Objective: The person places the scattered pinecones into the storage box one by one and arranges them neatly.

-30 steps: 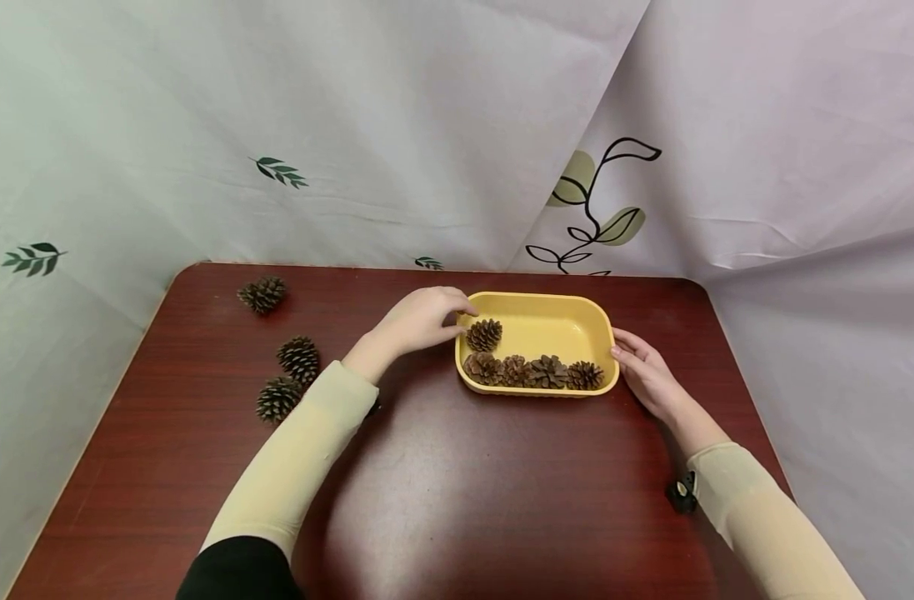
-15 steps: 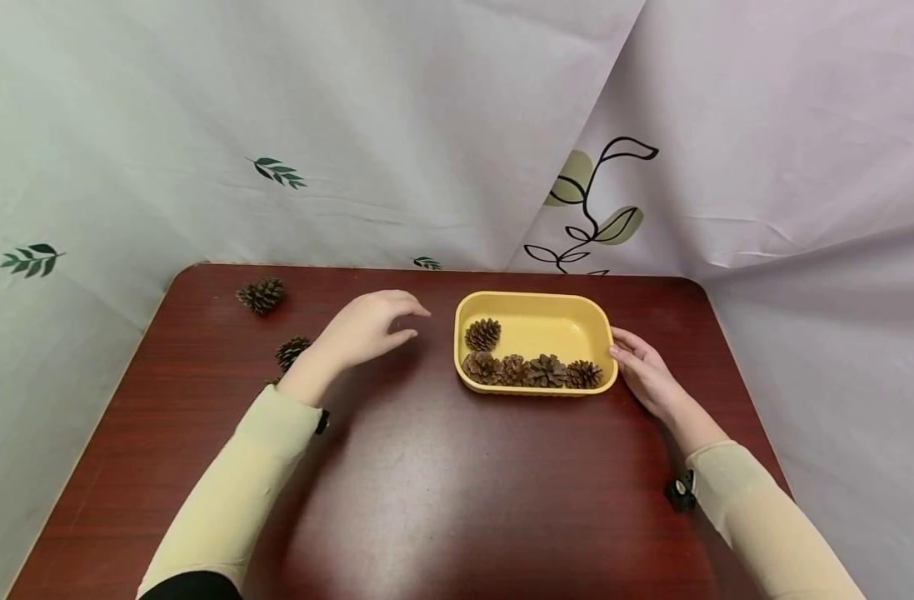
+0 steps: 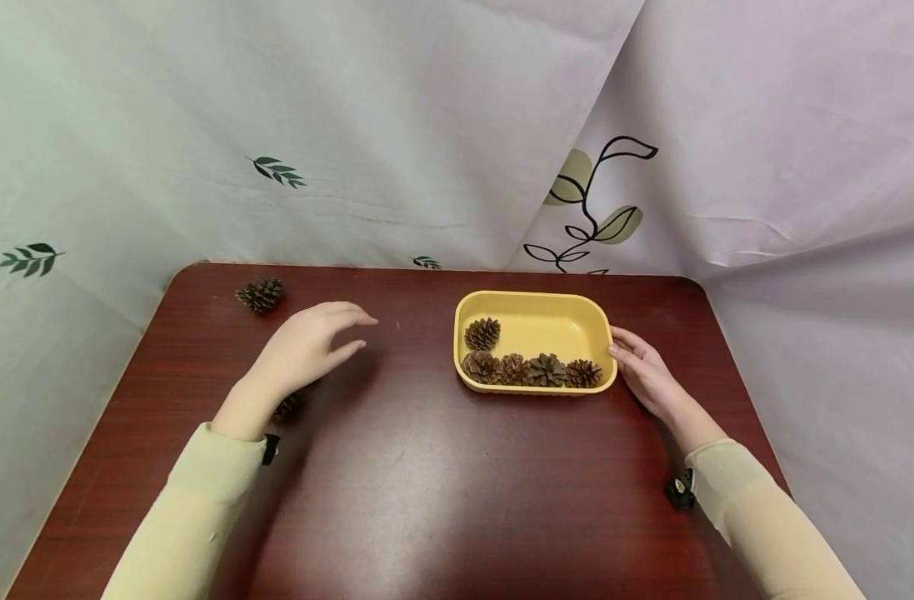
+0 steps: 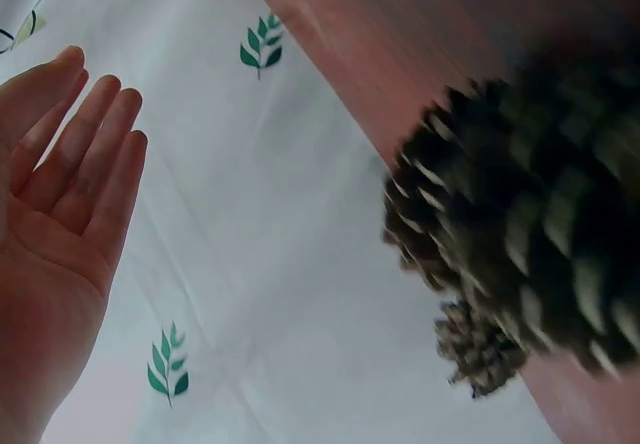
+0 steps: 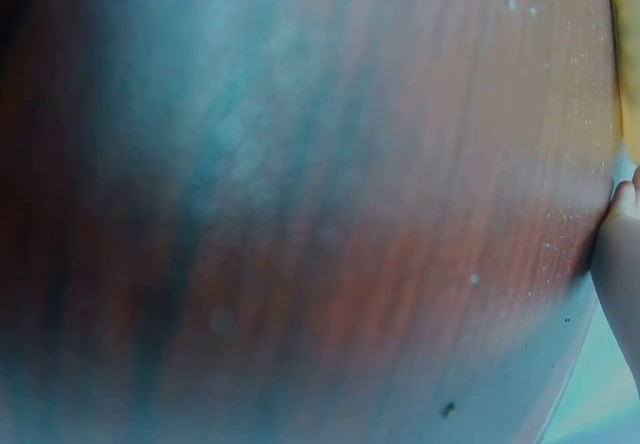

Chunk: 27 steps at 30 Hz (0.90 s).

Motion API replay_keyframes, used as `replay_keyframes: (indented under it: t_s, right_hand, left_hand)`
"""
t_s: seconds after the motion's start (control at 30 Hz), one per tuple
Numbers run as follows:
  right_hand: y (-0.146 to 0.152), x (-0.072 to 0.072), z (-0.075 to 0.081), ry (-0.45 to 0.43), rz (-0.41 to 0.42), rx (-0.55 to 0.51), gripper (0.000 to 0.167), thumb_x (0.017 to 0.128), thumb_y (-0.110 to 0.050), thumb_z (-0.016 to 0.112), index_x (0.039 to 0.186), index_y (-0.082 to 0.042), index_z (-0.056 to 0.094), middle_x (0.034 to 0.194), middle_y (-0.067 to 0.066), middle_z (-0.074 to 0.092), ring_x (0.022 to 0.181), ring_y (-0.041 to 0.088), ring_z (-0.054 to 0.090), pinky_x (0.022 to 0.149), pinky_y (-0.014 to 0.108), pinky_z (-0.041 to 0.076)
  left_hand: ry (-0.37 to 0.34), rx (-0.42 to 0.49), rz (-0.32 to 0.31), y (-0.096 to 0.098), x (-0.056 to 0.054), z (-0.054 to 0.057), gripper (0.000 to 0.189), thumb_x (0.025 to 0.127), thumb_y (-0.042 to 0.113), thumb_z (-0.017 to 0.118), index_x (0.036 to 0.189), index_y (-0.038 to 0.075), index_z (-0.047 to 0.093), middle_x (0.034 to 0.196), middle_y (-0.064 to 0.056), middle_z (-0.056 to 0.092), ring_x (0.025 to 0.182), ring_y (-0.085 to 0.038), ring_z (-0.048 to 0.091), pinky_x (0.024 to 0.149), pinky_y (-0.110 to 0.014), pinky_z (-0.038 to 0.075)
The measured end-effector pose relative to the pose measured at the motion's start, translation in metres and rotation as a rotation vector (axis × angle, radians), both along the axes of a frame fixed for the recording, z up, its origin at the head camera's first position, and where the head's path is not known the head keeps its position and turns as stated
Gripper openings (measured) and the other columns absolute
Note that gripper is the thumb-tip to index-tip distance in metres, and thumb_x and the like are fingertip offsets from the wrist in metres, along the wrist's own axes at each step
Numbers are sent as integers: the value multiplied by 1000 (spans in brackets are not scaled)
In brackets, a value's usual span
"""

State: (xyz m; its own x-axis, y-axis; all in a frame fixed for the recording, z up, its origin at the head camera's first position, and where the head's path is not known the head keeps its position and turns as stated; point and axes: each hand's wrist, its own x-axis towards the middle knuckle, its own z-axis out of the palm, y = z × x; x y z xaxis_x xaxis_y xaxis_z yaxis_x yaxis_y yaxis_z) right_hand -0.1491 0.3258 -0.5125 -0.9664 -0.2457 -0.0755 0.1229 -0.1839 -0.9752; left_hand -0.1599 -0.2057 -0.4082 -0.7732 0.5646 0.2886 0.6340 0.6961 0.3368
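My left hand [image 3: 299, 350] hovers over the left part of the table with its fingers loosely extended, holding nothing. Under its wrist a pine cone [image 3: 287, 407] is partly hidden. Another pine cone [image 3: 260, 295] lies near the back left corner. In the left wrist view, a large blurred pine cone [image 4: 540, 214] fills the right side, away from the open palm. A yellow plastic tray [image 3: 550, 307] holds several pine cones, most along its front wall and one pine cone [image 3: 482, 334] behind them at the left. My right hand [image 3: 644, 371] grips the tray's right end, thumb at the rim.
The dark red wooden table [image 3: 442, 492] has its back edge against a pale curtain [image 3: 397, 125] with leaf prints. Black wrist devices sit at both sleeves. The right wrist view mostly shows blurred table surface, with the tray's yellow edge [image 5: 628, 54] at its right.
My left hand has moved away from the tray's left end, leftward and toward the loose pine cones, covering part of them. The right hand, the tray and its contents stay in place.
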Motion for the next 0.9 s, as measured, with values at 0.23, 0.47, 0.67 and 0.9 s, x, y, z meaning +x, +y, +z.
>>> replay_keyframes:
  t_s: [0.23, 0.47, 0.67, 0.9]
  right_hand:
    - [0, 0, 0, 8, 2, -8, 34, 111, -1, 44, 144, -6, 51, 134, -11, 68, 122, 0, 64, 103, 12, 51]
    - [0, 0, -1, 16, 4, -25, 33, 111, 0, 44, 142, -9, 54, 133, -10, 69, 121, 2, 65, 103, 13, 51]
    - [-1, 0, -1, 22, 2, -26, 34, 111, 0, 44, 142, -8, 54, 132, -10, 69, 121, 1, 65, 104, 13, 51]
    - [-1, 0, -1, 20, 3, -24, 33, 111, 0, 44, 141, -10, 55, 132, -10, 70, 121, 1, 65, 103, 13, 51]
  left_hand:
    - [44, 41, 75, -23, 22, -6, 35, 86, -1, 83, 120, 7, 76, 119, -10, 76, 114, -31, 70, 97, -50, 58]
    - [60, 75, 154, -43, 49, -14, 38, 83, -3, 85, 119, 7, 76, 118, -10, 76, 113, -31, 69, 94, -46, 54]
    - [90, 94, 226, -59, 69, -20, 45, 78, -5, 88, 119, 9, 77, 117, -9, 76, 107, -27, 69, 86, -34, 50]
    - [112, 163, 279, -76, 86, -27, 49, 72, -9, 89, 117, 5, 77, 115, -10, 76, 109, -25, 65, 103, -2, 34]
